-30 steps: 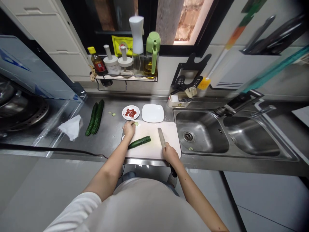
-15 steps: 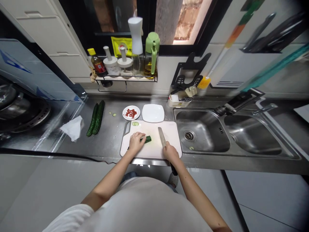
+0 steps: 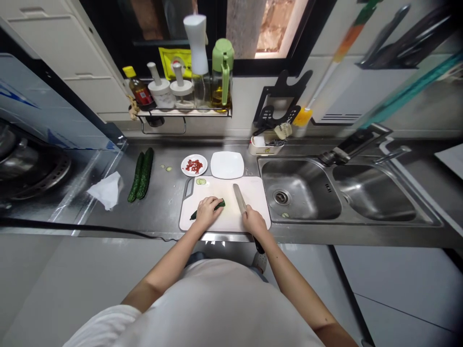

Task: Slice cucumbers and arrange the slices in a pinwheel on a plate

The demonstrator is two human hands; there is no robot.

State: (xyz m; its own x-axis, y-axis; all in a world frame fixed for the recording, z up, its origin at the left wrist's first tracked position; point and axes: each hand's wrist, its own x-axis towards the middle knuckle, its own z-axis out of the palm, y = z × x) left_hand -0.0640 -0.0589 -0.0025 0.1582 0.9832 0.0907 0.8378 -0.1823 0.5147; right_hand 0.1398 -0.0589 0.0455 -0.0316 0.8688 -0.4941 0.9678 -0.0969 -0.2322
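A dark green cucumber point(image 3: 220, 205) lies on the white cutting board point(image 3: 188, 224), with my left hand point(image 3: 207, 212) closed over its middle; both of its ends show. My right hand point(image 3: 253, 222) grips a kitchen knife point(image 3: 239, 198), whose blade points away from me, to the right of the cucumber and apart from it. The knife's black handle end sticks out behind the hand. A few thin cucumber slices point(image 3: 201, 181) rest at the board's top left corner. Behind the board stand a white plate point(image 3: 227, 165) and a small plate point(image 3: 184, 169) with chopped red pieces.
Two whole cucumbers point(image 3: 145, 173) and a crumpled white tissue point(image 3: 107, 190) lie on the steel counter at the left. A double sink point(image 3: 304, 185) adjoins the board's right side. Above the counter, a rack point(image 3: 188, 113) carries seasoning jars and oil bottles.
My left hand has shifted slightly along the cucumber, so its far left end now shows. The knife stays beside it in my right hand. The whole view has moved a little.
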